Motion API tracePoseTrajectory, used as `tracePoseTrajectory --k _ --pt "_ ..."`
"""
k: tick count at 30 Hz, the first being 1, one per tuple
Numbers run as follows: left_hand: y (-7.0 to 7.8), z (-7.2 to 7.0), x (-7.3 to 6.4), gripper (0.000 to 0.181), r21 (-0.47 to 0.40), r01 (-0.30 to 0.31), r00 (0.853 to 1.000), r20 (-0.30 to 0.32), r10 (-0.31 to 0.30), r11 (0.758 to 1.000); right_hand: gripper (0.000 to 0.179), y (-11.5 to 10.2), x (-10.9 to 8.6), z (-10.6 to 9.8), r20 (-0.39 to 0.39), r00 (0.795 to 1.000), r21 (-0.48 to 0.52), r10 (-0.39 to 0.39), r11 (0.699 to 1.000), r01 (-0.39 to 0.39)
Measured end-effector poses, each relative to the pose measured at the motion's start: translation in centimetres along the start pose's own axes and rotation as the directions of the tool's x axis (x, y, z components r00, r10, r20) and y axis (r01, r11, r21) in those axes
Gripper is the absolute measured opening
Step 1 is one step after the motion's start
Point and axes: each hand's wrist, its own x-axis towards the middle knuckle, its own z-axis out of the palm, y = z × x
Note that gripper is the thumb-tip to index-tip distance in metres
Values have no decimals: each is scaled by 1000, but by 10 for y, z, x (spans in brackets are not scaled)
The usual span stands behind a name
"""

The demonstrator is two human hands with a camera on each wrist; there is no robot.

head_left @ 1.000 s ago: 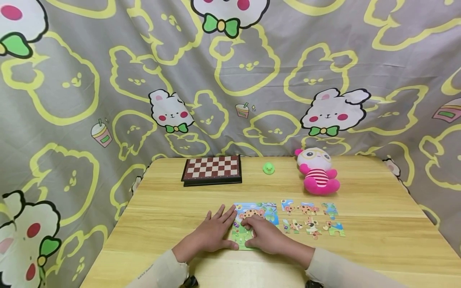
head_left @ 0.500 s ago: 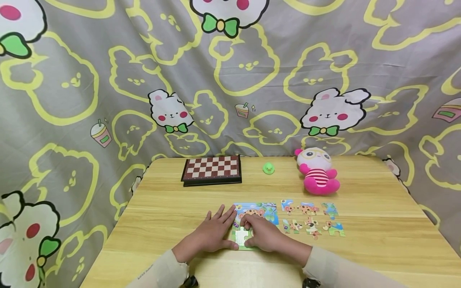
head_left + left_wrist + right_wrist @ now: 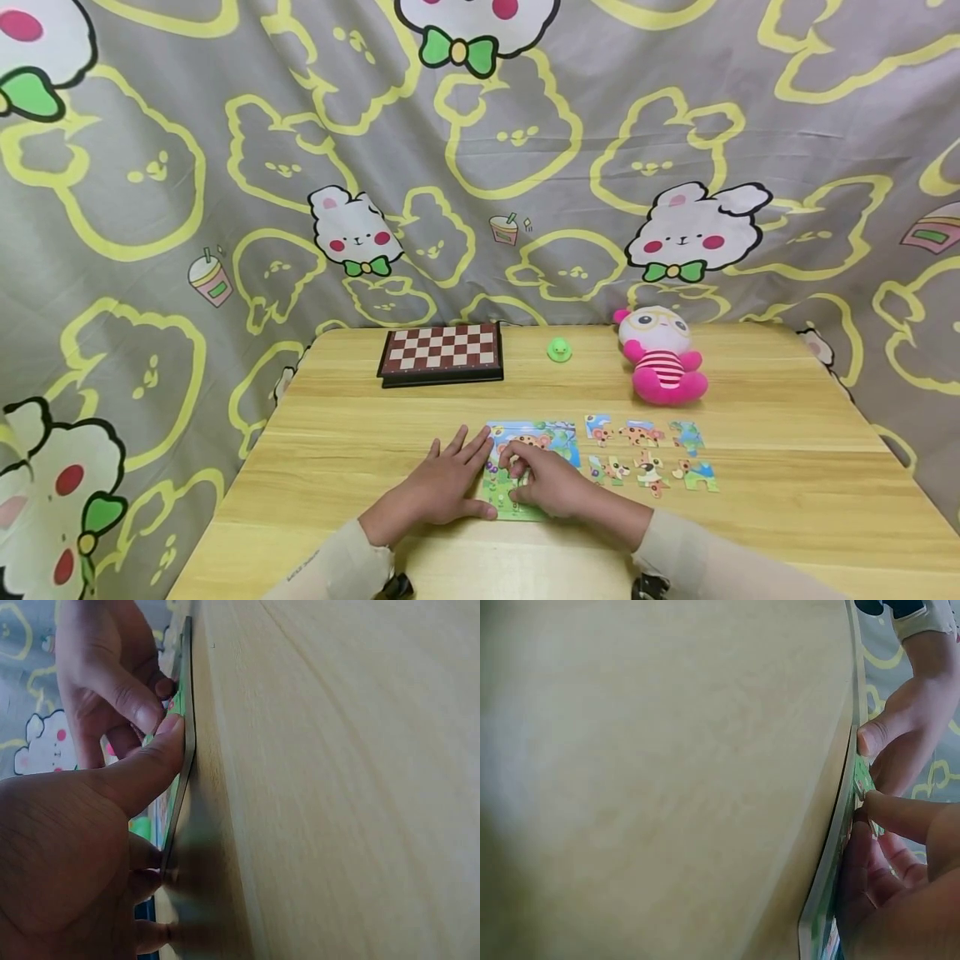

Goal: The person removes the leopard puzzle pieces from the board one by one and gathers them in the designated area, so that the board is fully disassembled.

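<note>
A picture puzzle board (image 3: 561,440), with a spotted animal on blue and green, lies flat near the middle of the table. My left hand (image 3: 447,483) rests at its left edge with fingers spread, its thumb touching the front left corner. Over the board's lower part, my right hand (image 3: 553,483) pinches a green puzzle piece (image 3: 864,777) between thumb and curled fingers. In the right wrist view that piece stands slightly raised from the board; the hand partly hides it in the head view. Several loose puzzle pieces (image 3: 651,469) lie in two rows to the right.
A folding chessboard case (image 3: 442,350) lies at the back left of the wooden table (image 3: 337,467). Behind the puzzle sit a small green duck toy (image 3: 559,350) and a pink panda plush (image 3: 663,358). A patterned curtain (image 3: 420,167) hangs beyond the table.
The pinched piece has tilted: half a second ago its surface shone white with glare, now green shows there. My right fingers have shifted slightly; the left hand stays put.
</note>
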Motion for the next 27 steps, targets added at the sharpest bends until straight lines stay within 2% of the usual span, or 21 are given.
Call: tracePoseTrajectory --k 15,27 --pt "0 0 1 106 -1 0 1000 -5 0 1000 26 4 2 -3 -8 1000 33 15 999 -15" --pt "1 0 0 107 -2 3 1000 1 -3 1000 27 6 1 -4 -14 999 179 48 983 -45"
